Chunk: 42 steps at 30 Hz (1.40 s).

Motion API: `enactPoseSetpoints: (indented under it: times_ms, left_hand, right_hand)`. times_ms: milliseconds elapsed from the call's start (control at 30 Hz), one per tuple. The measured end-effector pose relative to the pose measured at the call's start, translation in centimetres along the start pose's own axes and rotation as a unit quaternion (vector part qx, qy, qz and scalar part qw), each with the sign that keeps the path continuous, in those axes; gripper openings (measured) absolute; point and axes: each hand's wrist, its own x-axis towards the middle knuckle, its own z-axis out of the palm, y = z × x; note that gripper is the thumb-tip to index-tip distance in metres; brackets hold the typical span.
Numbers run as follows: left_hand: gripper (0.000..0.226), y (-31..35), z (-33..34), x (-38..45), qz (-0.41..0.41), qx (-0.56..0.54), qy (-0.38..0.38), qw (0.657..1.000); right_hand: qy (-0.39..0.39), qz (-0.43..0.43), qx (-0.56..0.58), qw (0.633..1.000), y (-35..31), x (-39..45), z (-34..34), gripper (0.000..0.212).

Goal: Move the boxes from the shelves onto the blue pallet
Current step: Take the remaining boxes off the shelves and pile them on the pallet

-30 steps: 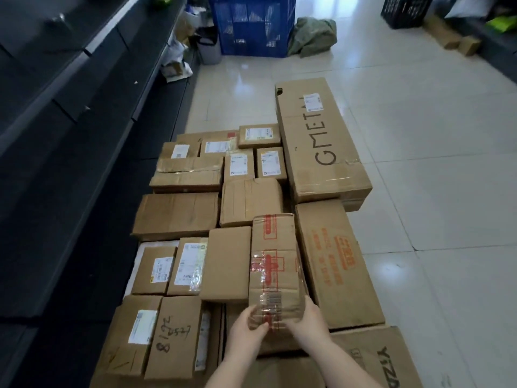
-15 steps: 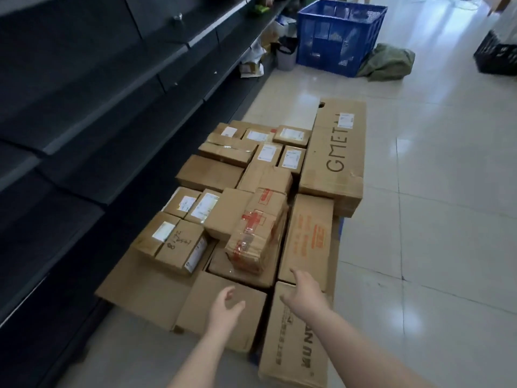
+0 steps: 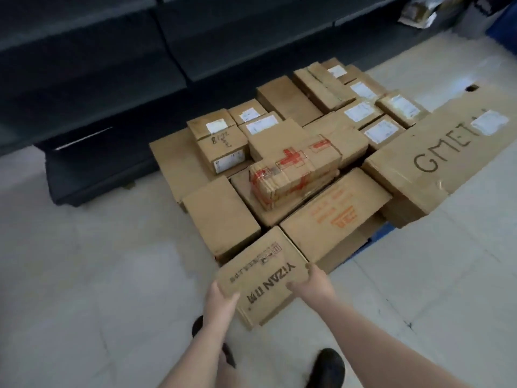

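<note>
— Cardboard box (image 3: 263, 278) printed YIZAN is sitting at the near corner of the blue pallet (image 3: 380, 233), jutting past its edge. What are the hands doing?

— Left hand (image 3: 221, 299) and right hand (image 3: 310, 282) are curling around opposite sides, gripping it. Judging by its stiff, flat shape, it is probably moderately heavy, best held by its side edges. Other boxes are crowding behind; dark shelves (image 3: 112, 65) beyond.

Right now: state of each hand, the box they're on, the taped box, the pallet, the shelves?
left hand: grips the near left corner of the YIZAN box.
right hand: grips that box's right edge.
YIZAN box: closed, at the stack's near edge, sticking out over the floor.
red-taped box: sealed, lying on top of other boxes.
blue pallet: nearly covered, one corner showing.
shelves: visible levels bare.
</note>
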Motion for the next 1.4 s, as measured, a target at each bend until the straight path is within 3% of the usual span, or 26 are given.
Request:
enactPoseSetpoints:
  times_ms: [200, 333, 433, 533, 700, 867, 967, 1033, 1100, 1267, 1400]
  left_hand:
    - [0.089, -8.4, 7.2, 2.0, -0.126, -0.070, 0.047, 0.988]
    - [0.106, -11.3, 10.2, 5.9, -0.158, -0.145, 0.048, 0.976]
    - [0.096, -12.8, 12.0, 8.3, -0.100, -0.147, 0.033, 0.984]
    - [0.096, -13.4, 12.1, 10.0, -0.036, -0.115, 0.048, 0.991]
    - [0.094, -13.6, 10.3, 11.7, 0.033, -0.081, 0.091, 0.992]
    - [0.097, -15.6, 12.1, 11.0, 0.025, -0.114, 0.107, 0.987]
    - [0.106, -15.9, 15.0, 9.7, -0.042, -0.220, 0.134, 0.965]
    - [0.105, -14.8, 17.2, 8.7, -0.094, -0.308, 0.153, 0.934]
    - [0.099, -13.2, 18.7, 8.1, -0.095, -0.385, 0.179, 0.901]
    - [0.092, -12.4, 19.9, 9.7, -0.101, -0.442, 0.258, 0.853]
    - [0.094, -11.8, 20.5, 10.9, -0.085, -0.467, 0.270, 0.838]
  right_hand:
    - [-0.039, 0.050, 0.115, 0.991, 6.6, 5.2, 3.7, 0.075]
    - [-0.018, 0.101, 0.229, 0.968, 9.3, 11.3, 7.5, 0.078]
    - [-0.011, 0.129, 0.301, 0.945, 10.5, 14.8, 9.5, 0.059]
    - [-0.010, 0.135, 0.301, 0.944, 11.0, 16.6, 10.6, 0.049]
    - [-0.025, 0.162, 0.318, 0.934, 10.3, 17.5, 11.4, 0.054]
    - [-0.056, 0.144, 0.342, 0.927, 12.1, 16.8, 9.8, 0.056]
    - [-0.026, 0.115, 0.340, 0.933, 13.9, 16.9, 7.2, 0.089]
    - [-0.004, 0.106, 0.344, 0.933, 14.9, 18.1, 4.8, 0.097]
    - [0.005, 0.111, 0.365, 0.924, 15.0, 20.2, 2.3, 0.100]
    - [-0.019, 0.105, 0.332, 0.937, 13.6, 25.9, -2.2, 0.100]
    - [-0.025, 0.072, 0.283, 0.956, 13.0, 28.0, -2.4, 0.079]
